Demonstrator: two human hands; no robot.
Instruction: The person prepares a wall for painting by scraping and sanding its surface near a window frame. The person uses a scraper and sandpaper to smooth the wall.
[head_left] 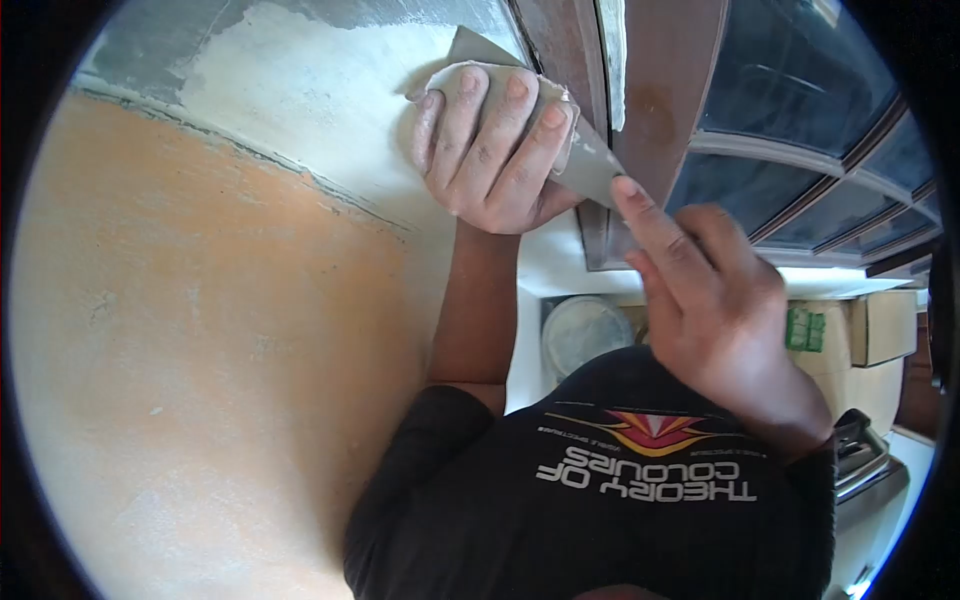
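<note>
My right hand (710, 280) is closed round a tool that looks like a putty knife, its index finger laid along the grey metal blade (592, 168). The blade runs up and left, passing behind my left hand (490, 155). The fingers of that hand are pressed over a whitish, putty-smeared flat piece (563, 158), and white residue coats them. A grey metal corner (482, 47) pokes out above the fingertips; whether it belongs to the same blade is hidden. Both hands are beside a wall patch of white putty (300, 85), near the window frame.
Orange-painted wall (220, 350) fills the left, with a rough groove (250, 155) along its top. A brown wooden frame (655, 80) holds glass panes (800, 80) at right. Below are a round whitish bucket or lid (587, 335), a green item (805, 330) and a cardboard box (885, 328).
</note>
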